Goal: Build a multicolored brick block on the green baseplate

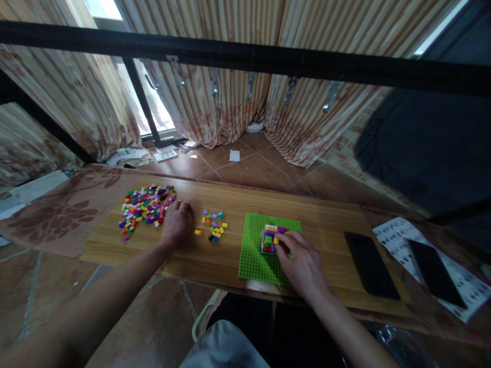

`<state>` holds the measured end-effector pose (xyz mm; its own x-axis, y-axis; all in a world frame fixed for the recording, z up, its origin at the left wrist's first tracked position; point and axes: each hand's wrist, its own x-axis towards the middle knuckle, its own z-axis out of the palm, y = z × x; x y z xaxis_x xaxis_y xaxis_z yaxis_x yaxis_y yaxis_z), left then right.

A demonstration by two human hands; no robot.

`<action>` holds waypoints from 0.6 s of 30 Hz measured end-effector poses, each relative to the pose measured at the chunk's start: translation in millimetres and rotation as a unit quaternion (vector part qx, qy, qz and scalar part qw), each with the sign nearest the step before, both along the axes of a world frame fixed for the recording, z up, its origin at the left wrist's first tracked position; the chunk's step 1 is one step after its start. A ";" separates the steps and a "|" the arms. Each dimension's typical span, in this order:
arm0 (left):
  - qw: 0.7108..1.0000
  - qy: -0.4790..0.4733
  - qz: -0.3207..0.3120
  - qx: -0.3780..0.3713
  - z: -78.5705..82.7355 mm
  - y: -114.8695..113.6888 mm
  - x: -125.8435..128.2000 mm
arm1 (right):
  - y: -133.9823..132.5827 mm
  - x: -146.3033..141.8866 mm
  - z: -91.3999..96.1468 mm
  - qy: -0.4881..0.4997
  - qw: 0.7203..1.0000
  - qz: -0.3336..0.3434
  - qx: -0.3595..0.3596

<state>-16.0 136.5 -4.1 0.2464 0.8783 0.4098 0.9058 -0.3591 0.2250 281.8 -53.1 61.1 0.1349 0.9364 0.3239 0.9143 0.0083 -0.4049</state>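
Note:
A green baseplate (255, 255) lies on the wooden board (318, 220). On it stands a small multicoloured brick block (269, 237). My right hand (301, 263) is closed, its fingertips pinched against the block's right side. My left hand (177, 222) rests curled on the board, knuckles up, between a large pile of loose coloured bricks (144, 205) and a small scatter of bricks (214, 225). What its fingers hold is hidden.
A black phone (371, 265) lies on the board at right. A second black phone (435, 272) lies on a printed sheet (466, 289) farther right. A black bar (245, 56) crosses overhead. Curtains and a tiled floor lie beyond.

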 end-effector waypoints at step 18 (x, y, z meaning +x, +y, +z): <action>1.000 -0.012 0.000 -0.003 0.9 -1.9 1.8 | -1.2 2.0 9.0 -0.017 1.000 0.016 -0.016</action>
